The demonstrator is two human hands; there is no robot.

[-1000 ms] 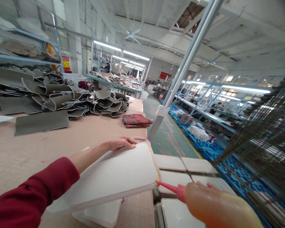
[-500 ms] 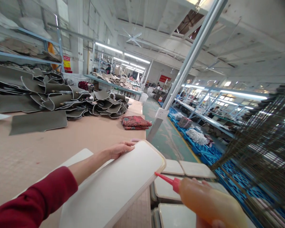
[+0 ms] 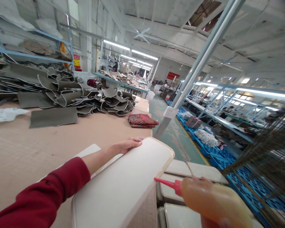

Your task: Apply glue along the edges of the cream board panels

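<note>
A white panel with rounded corners lies tilted in front of me, a glossy yellowish strip along its far and right rim. My left hand grips its far left edge, fingers curled over the border. In my right hand, partly hidden behind it, is an amber glue bottle with a red nozzle. The nozzle tip is at the panel's right edge. Another white panel lies flat under my left forearm.
Stacks of similar white panels stand to the right of the table. Grey-green leather-like pieces are heaped at the back left. A folded red patterned cloth lies near the far edge, beside a slanted metal post. Blue pallets line the aisle.
The nozzle tip has moved along the panel's right edge, from near the far corner toward me. My left hand keeps its hold. The whole view has shifted slightly.
</note>
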